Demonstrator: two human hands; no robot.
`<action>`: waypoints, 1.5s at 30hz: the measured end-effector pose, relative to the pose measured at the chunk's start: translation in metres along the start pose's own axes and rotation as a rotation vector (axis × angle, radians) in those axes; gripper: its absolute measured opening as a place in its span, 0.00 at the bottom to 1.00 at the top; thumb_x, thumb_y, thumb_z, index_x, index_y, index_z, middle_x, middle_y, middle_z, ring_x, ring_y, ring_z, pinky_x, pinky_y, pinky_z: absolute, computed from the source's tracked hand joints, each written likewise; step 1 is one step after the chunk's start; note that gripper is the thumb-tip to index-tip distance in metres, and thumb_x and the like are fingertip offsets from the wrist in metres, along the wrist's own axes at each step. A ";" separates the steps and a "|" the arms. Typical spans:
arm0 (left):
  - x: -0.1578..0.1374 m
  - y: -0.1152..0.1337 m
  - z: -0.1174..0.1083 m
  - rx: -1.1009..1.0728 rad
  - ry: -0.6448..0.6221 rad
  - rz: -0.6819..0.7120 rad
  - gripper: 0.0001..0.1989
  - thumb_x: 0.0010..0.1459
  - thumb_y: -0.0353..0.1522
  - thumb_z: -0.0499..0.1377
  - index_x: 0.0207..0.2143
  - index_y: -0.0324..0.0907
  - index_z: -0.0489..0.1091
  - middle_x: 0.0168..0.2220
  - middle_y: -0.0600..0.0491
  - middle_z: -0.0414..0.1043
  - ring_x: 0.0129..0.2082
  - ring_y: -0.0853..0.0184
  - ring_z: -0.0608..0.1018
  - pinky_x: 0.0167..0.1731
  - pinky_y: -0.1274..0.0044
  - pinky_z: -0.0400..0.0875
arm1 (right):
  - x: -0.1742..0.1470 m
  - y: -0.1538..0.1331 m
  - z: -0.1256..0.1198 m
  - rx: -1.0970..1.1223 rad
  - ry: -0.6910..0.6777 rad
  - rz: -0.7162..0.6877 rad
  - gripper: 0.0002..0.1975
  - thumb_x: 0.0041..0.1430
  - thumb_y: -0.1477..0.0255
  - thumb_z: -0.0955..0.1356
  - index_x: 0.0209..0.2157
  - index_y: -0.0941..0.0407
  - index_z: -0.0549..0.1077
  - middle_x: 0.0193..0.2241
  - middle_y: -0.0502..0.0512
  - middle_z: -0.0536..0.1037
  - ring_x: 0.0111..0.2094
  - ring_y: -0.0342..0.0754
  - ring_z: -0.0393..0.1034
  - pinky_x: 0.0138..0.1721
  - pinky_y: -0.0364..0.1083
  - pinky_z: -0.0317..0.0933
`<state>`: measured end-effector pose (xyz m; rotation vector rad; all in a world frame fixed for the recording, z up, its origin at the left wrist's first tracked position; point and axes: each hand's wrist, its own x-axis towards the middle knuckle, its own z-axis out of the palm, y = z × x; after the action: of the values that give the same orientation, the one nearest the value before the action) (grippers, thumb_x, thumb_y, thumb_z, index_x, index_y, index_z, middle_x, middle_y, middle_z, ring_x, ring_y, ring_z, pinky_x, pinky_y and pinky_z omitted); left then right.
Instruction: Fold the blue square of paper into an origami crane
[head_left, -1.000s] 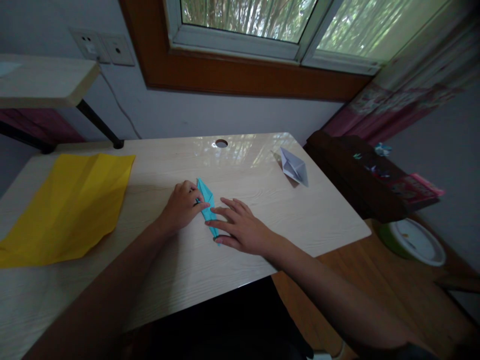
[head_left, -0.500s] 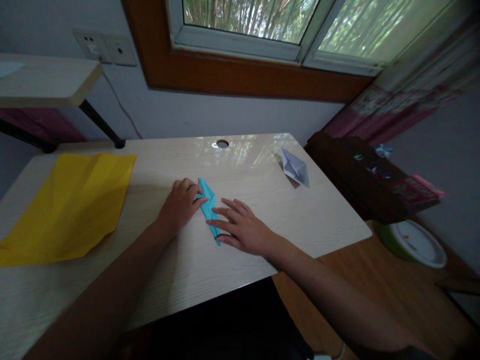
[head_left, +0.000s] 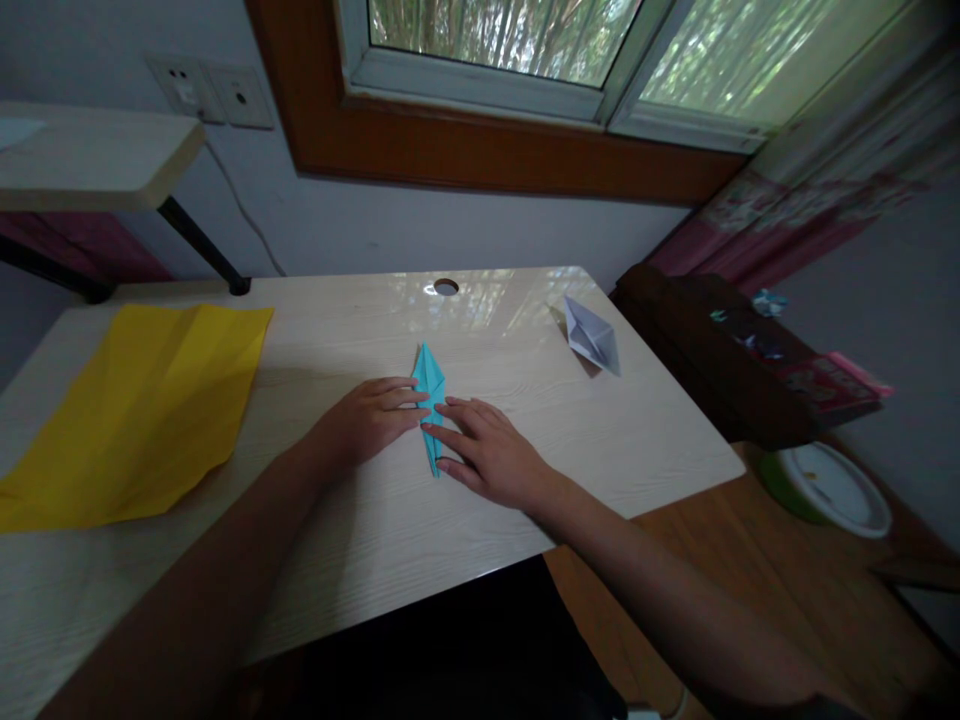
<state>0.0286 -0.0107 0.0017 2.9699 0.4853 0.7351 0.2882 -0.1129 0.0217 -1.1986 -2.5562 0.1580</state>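
Note:
A narrow piece of folded blue paper [head_left: 430,376] lies on the pale wood-grain table [head_left: 360,570], one pointed end toward the window and a slim split-looking end toward me. My left hand [head_left: 371,420] rests along its left edge, fingers stretched out and their tips on the paper. From the right, my right hand [head_left: 491,450] touches it with spread fingers, the thumb close to the near end. Both hands lie flat over the paper rather than gripping it. Fingertips cover parts of its middle.
A large yellow sheet [head_left: 157,410] lies on the left of the table. At the back right sits a folded white paper boat [head_left: 591,335]. A round cable hole [head_left: 446,287] is near the back edge. A raised shelf [head_left: 97,160] stands at the back left.
The blue paper has turned more upright in view, its far tip shifting right. My left hand has moved slightly down and right, its fingers straightening from a pinch at the paper's edge.

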 end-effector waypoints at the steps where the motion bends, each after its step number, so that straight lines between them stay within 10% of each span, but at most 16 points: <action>1: -0.002 -0.001 0.001 0.000 -0.015 0.003 0.14 0.71 0.32 0.56 0.54 0.44 0.77 0.57 0.48 0.76 0.62 0.57 0.73 0.60 0.62 0.73 | 0.000 0.000 0.000 -0.002 -0.005 0.001 0.26 0.71 0.57 0.64 0.65 0.49 0.66 0.65 0.62 0.67 0.68 0.60 0.58 0.66 0.65 0.57; 14: -0.009 0.004 -0.002 0.001 -0.129 -0.065 0.18 0.73 0.33 0.53 0.62 0.47 0.70 0.66 0.53 0.68 0.73 0.57 0.56 0.67 0.60 0.63 | 0.000 0.001 0.001 -0.004 -0.020 0.019 0.25 0.72 0.56 0.63 0.66 0.49 0.66 0.65 0.62 0.67 0.68 0.59 0.59 0.66 0.65 0.57; 45: -0.003 0.020 -0.007 0.126 -0.142 -0.304 0.21 0.72 0.36 0.52 0.64 0.47 0.68 0.66 0.53 0.66 0.71 0.49 0.60 0.65 0.53 0.62 | 0.000 0.004 0.004 -0.008 0.018 -0.001 0.22 0.72 0.59 0.64 0.63 0.49 0.69 0.64 0.61 0.69 0.67 0.58 0.61 0.65 0.65 0.59</action>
<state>0.0285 -0.0304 0.0084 2.9293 0.9766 0.4774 0.2896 -0.1103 0.0175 -1.1958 -2.5439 0.1366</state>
